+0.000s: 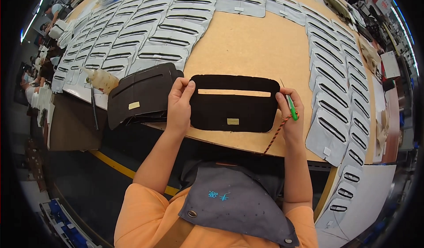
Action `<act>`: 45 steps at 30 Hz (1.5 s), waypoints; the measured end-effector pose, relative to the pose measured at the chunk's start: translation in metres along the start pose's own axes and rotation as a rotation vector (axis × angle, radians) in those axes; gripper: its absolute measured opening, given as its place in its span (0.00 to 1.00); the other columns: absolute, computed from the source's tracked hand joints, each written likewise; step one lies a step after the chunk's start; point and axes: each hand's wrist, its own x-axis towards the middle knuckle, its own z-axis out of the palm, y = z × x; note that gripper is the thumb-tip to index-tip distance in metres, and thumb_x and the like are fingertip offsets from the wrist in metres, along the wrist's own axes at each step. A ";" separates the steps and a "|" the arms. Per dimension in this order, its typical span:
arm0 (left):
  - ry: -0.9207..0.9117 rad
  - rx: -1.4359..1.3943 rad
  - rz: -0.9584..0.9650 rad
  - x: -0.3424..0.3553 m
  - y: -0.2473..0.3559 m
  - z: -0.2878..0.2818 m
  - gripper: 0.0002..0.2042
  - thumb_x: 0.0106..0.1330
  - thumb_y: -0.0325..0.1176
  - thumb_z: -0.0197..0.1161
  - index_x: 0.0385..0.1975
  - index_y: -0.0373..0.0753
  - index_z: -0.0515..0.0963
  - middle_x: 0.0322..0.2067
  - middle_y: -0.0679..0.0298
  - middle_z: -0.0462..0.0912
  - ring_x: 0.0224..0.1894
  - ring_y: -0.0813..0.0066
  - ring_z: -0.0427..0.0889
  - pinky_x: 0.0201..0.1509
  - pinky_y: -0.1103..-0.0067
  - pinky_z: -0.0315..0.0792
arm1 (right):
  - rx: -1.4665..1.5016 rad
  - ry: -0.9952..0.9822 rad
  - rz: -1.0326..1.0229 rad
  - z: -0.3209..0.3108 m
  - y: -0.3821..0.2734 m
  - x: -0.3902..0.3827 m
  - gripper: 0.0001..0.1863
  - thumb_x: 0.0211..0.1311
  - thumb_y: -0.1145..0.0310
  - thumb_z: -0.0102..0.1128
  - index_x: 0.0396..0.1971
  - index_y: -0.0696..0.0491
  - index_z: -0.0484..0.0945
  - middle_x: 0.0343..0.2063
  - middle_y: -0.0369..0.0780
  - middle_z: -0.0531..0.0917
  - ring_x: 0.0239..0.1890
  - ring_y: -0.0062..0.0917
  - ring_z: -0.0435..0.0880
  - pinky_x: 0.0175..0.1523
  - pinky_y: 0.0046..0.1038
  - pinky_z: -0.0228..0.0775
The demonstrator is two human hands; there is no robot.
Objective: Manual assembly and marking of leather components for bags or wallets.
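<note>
A flat black panel (234, 108) with rounded corners is held up over the near edge of the table. It has a long narrow slot near its top, through which the tan tabletop shows, and a small pale label low down. My left hand (180, 104) pinches its left edge, thumb in front. At its right edge, my right hand (292, 108) grips the panel and also carries a slim pointed tool with a green handle (291, 106). From that handle hangs an orange-and-black twisted cord (276, 135). Beside my left hand lies a stack of similar black panels (145, 91).
Overlapping rows of light grey slotted pieces (152, 55) cover the table's left; more grey pieces (327, 115) run down its right. A bottle of yellowish contents (104, 81) and a dark thin stick (94, 106) are left of the stack. Other people are in the background.
</note>
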 end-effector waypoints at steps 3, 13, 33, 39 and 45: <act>-0.039 -0.008 0.011 0.003 -0.006 0.004 0.07 0.69 0.30 0.52 0.27 0.41 0.69 0.23 0.76 0.65 0.28 0.91 0.61 0.33 0.90 0.58 | 0.018 0.040 0.013 -0.006 -0.004 -0.002 0.04 0.63 0.72 0.56 0.34 0.57 0.75 0.24 0.28 0.73 0.28 0.09 0.68 0.32 0.12 0.59; -0.026 0.036 0.031 0.007 -0.006 0.010 0.06 0.70 0.30 0.51 0.29 0.39 0.70 0.26 0.75 0.70 0.30 0.91 0.66 0.37 0.90 0.62 | -0.014 0.037 0.082 -0.006 -0.002 0.001 0.05 0.63 0.70 0.55 0.32 0.56 0.74 0.16 0.27 0.69 0.16 0.07 0.64 0.19 0.13 0.53; -0.024 0.167 0.008 0.006 -0.018 0.002 0.07 0.69 0.31 0.53 0.32 0.35 0.73 0.25 0.75 0.70 0.28 0.90 0.65 0.33 0.89 0.62 | 0.037 0.166 0.181 -0.004 -0.006 -0.002 0.06 0.62 0.68 0.55 0.28 0.53 0.74 0.17 0.25 0.67 0.19 0.08 0.62 0.25 0.13 0.52; -0.035 0.217 0.079 0.005 -0.017 0.007 0.07 0.69 0.31 0.53 0.31 0.34 0.73 0.24 0.75 0.69 0.26 0.90 0.63 0.32 0.88 0.62 | 0.073 0.159 0.153 -0.011 -0.001 0.001 0.03 0.63 0.69 0.54 0.30 0.51 0.73 0.22 0.27 0.74 0.21 0.08 0.71 0.25 0.11 0.59; -0.028 0.270 0.110 0.006 -0.009 0.017 0.07 0.68 0.31 0.54 0.31 0.35 0.73 0.22 0.74 0.69 0.26 0.89 0.64 0.30 0.88 0.62 | 0.133 0.162 0.141 -0.014 -0.005 0.005 0.03 0.63 0.70 0.54 0.32 0.52 0.73 0.23 0.28 0.75 0.24 0.09 0.74 0.28 0.12 0.63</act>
